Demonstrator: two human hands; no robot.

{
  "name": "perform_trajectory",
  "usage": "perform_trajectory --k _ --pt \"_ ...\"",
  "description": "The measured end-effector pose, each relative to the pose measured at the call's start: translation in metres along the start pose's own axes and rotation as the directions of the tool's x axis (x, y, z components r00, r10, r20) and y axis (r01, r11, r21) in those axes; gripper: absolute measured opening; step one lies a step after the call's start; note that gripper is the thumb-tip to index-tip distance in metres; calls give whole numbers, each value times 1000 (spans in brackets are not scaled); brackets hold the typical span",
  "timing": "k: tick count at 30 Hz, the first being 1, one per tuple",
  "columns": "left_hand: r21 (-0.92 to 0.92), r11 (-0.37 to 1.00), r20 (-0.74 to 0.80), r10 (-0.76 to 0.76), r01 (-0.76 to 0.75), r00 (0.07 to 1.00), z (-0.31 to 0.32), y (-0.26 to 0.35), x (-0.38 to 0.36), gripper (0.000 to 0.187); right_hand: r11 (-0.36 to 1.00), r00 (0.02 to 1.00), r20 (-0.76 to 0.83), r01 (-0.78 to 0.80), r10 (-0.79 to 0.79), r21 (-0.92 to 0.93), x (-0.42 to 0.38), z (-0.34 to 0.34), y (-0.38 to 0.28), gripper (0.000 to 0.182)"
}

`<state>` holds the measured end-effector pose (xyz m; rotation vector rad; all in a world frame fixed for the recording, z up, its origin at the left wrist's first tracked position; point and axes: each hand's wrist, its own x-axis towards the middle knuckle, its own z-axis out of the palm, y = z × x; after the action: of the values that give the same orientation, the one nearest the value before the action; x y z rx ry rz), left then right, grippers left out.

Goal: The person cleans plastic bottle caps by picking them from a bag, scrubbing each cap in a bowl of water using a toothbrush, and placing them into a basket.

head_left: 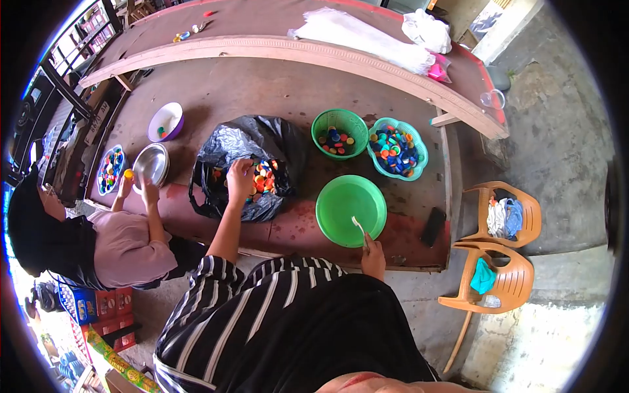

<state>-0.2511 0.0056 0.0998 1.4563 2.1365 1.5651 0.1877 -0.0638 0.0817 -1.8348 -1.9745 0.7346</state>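
My right hand [373, 258] grips a toothbrush [357, 224], its bristle end over the near rim of a green basin [352, 196] that seems to hold water. Over the mouth of a black plastic bag [239, 141], my left hand [240, 180] has its fingers drawn together; whatever they may hold is too small to make out. Colourful bottle caps [265, 178], many of them orange, fill the bag's opening beside that hand. Behind the basin stand a green basket [339, 152] with a few caps and a turquoise basket [419, 159] heaped with blue, orange and green caps.
At left, a co-worker [131, 249] holds a yellow cap [129, 175] near a metal bowl [151, 164], a cap-filled basket [110, 187] and a purple-white bowl [166, 122]. A phone [433, 227] lies near the table's right edge. Orange chairs [514, 281] stand at right. A wooden rail [275, 47] crosses behind.
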Motion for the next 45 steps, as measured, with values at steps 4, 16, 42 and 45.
perform_trajectory --k 4,16,42,45 --pt "109 990 89 -104 94 991 -12 -69 -23 16 999 996 -73 45 -46 -15 12 19 4 49" --pt "322 929 183 -249 181 951 22 -105 -41 26 974 992 8 -127 128 186 32 42 23 66" --pt "92 982 196 -180 165 964 11 -117 -27 24 963 983 -41 -164 177 213 34 50 27 62" --pt "-5 996 175 -89 91 980 5 -102 -25 22 975 977 -8 -212 212 -61 32 33 -14 55"
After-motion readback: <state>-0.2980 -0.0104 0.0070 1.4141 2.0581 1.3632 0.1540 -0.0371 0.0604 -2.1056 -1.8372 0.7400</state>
